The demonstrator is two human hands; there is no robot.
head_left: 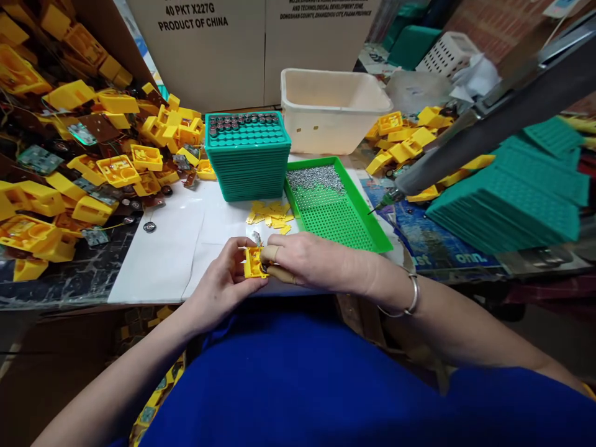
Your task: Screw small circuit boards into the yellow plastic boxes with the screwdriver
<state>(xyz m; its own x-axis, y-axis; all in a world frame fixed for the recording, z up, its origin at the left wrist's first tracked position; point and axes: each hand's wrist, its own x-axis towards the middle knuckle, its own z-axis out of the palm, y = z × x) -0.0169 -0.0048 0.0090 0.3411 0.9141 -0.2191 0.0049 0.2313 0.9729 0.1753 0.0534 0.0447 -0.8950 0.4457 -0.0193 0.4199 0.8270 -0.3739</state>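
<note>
A small yellow plastic housing [252, 263] is held over the front edge of the white work sheet. My left hand [226, 271] grips it from the left, fingers at the far side and thumb along the near side. At its right side, my right hand [298, 261] presses closed fingers, two wearing tan finger covers, onto a dark round part [265, 265] inside the housing. A small circuit board [257, 238] sticks up at the far edge of the housing. Just beyond lie loose flat yellow pieces [272, 215].
A green tray [372, 233] with many small screws [321, 178] lies to the right. Behind stand stacked teal trays [251, 167] holding round parts and a translucent bin [326, 127]. Yellow housings heap up on the left [116, 171]. A dark power screwdriver [419, 167] hangs at right.
</note>
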